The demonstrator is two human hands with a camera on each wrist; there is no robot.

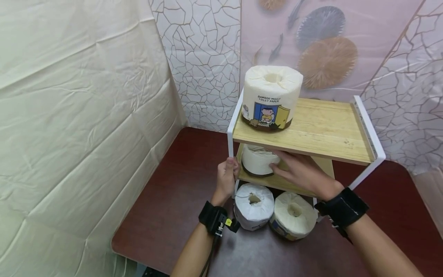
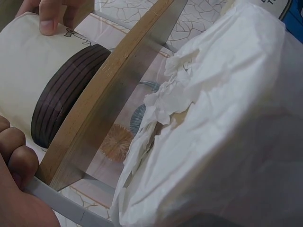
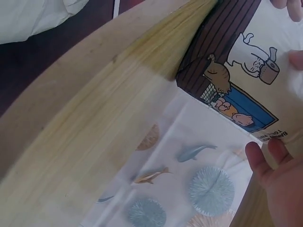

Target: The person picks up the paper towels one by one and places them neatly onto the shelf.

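A small rack with wooden boards [image 1: 328, 127] and a white metal frame [image 1: 370, 127] stands on the table. My left hand [image 1: 226, 175] grips the frame's left upright, thumb uppermost. On the middle board [image 2: 94, 113] sits a toilet paper roll [image 1: 257, 159] with a dark striped base. My right hand [image 1: 299, 169] reaches under the top board and holds this roll from its right side; the top board hides part of the fingers. In the right wrist view, its fingertips [image 3: 255, 153] lie at the roll's printed wrapper. The left wrist view shows its thumb pressed on the wrapper.
Another toilet paper roll [image 1: 271, 98] stands at the left end of the top board. Beneath the middle board are a white roll [image 1: 253, 207] with torn wrapping and a cream roll [image 1: 294, 215], side by side on the dark red table [image 1: 166, 184]. Patterned and cream cloth hangs behind and left.
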